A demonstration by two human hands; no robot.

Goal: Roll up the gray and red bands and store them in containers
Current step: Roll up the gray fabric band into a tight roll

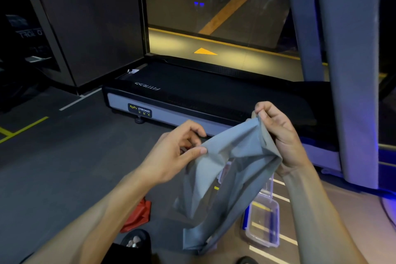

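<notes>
Both hands, left hand (pixel 171 152) and right hand (pixel 276 135), pinch the limp gray band (pixel 225 178) with their fingers; hanging loose, it may roll crooked.

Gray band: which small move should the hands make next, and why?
Probably flatten the gray band first: it hangs creased and unrolled, with the left hand pinching one top corner and the right hand the other. Rolling can then start evenly.

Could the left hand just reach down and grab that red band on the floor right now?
Probably not at once: the left hand is pinching the gray band, as is the right hand. The red band lies uncovered below the left forearm, so letting go first should free the way.
</notes>
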